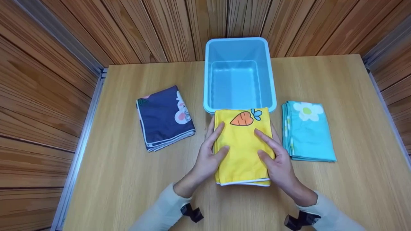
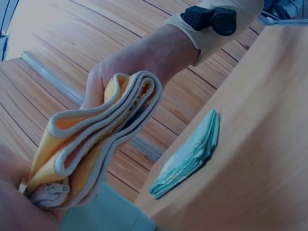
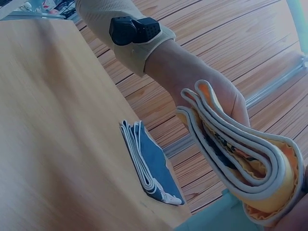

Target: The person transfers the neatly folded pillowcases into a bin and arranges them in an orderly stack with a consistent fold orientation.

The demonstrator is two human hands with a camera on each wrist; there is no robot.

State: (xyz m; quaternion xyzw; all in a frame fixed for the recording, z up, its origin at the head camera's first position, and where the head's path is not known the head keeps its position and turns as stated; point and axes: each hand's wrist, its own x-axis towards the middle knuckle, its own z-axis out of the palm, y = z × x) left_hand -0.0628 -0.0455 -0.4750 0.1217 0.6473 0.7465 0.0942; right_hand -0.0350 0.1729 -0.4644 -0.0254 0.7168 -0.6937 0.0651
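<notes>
Between both hands a folded yellow cloth point(image 1: 244, 147) with a carrot print and white edging is held up off the table, in front of the blue bin. My left hand point(image 1: 210, 155) grips its left side, thumb and a finger on the front face and other fingers behind. On the opposite side my right hand point(image 1: 279, 160) holds it the same way. Both wrist views show the cloth's layered folds point(image 2: 96, 139) edge-on, and the left one shows a zipper pull point(image 2: 57, 187) at a corner. Fingers behind the cloth are mostly hidden.
An open light blue bin point(image 1: 208, 77) stands at the table's back, nothing visible inside. To the left lies a folded navy cloth point(image 1: 163, 118) with a rabbit print; to the right, a folded turquoise cloth point(image 1: 311, 138) with a white flower. Wood-panelled walls point(image 1: 38, 96) border the table.
</notes>
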